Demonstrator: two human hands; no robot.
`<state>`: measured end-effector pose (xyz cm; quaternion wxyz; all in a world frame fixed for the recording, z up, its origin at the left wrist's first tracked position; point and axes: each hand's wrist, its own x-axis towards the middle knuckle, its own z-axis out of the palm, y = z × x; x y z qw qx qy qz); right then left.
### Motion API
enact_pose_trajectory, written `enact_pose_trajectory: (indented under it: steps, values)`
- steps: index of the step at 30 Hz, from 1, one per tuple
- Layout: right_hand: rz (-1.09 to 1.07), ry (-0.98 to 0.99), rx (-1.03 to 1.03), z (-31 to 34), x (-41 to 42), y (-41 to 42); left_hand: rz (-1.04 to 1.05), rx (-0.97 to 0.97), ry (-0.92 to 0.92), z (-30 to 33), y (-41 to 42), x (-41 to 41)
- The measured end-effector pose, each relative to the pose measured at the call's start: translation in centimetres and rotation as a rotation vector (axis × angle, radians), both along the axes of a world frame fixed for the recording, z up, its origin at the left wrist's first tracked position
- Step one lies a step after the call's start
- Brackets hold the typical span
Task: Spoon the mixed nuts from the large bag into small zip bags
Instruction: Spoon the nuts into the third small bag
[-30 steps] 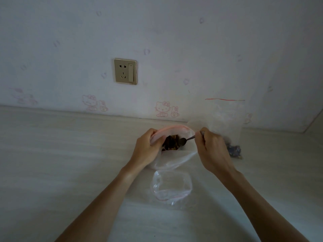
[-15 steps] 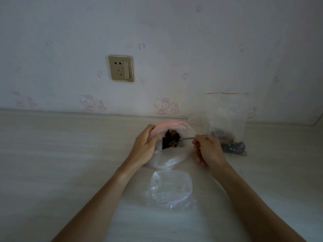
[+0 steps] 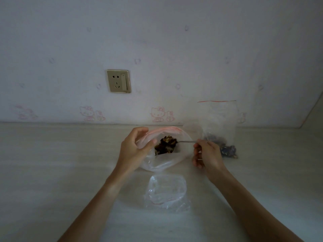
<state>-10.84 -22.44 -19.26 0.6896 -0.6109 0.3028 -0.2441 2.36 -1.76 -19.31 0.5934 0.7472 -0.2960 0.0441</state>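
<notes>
Three clear bags share the pale tabletop [image 3: 52, 172], and each carries its own risk. Largest is the large bag [image 3: 166, 159], lying on its side between the hands with its pink zip mouth lifted open. The left hand [image 3: 133, 151] pinches that rim between thumb and curled fingers; if the grip slackens, the floppy film would likely fold over the opening and knock whatever the spoon brings out. The mixed nuts [image 3: 166, 144] sit as a dark heap just inside the mouth, so a tug on the rim could tip some onto the table.

Next, an upright zip bag [image 3: 217, 126] leans against the wall just beyond the right hand, with dark contents at its bottom; a wide swing of the wrist could topple it.

Nearest the person lies a small zip bag [image 3: 167, 188], apparently empty, crumpled, its mouth not held by anyone. Nuts dropped toward it may miss or slide off the slack film.

Smallest is the spoon [image 3: 186, 141]. The right hand [image 3: 207, 155] pinches the handle's end with fingers curled, the bowl among the nuts; in this dim light I cannot tell how full it is. Held that far back, a heaped load would probably spill in transit.
</notes>
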Motion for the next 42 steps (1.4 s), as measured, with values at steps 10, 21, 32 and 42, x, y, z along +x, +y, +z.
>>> enact_pose_trajectory:
  steps: [10, 21, 32, 42]
  values:
    - [0.054, -0.065, -0.042, 1.5, -2.1, 1.3, 0.195, 0.015, -0.226, 0.6, 3.4, -4.2]
    - [0.184, -0.123, -0.084, 2.8, -8.9, 2.9, 0.146, 0.609, 0.014, -0.2, 5.2, -10.1]
    - [0.391, -0.03, -0.751, 2.7, -13.8, 4.5, 0.127, 0.424, -0.089, -0.6, 5.0, -12.1]
    - [0.392, -0.212, -1.154, 3.9, -14.3, 3.8, 0.101, 0.297, -0.117, -0.5, 4.6, -12.3]
